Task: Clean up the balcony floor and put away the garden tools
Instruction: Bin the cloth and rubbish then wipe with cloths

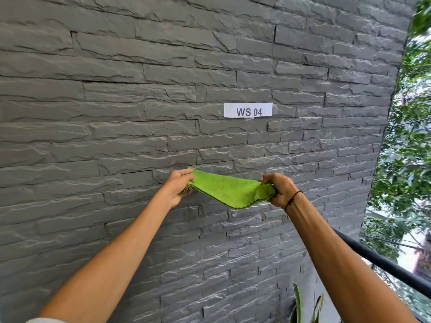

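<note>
One green cloth (229,190), bright lime, knit texture, dark stitched edge visible along its lower border. It is folded over on itself, with layered edges showing at both ends. It is held in the air at chest level, stretched roughly level between left and right, sagging slightly at the middle, in front of the grey stone wall (140,89).

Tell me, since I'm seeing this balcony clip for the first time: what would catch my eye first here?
The bright green cloth stands out most, stretched between the left hand and the right hand, each gripping one end, in front of the dark grey stone wall. Next comes the white paper label reading "WS 04", stuck to the wall above the cloth. At the right edge, green trees show beyond a black railing.
</note>
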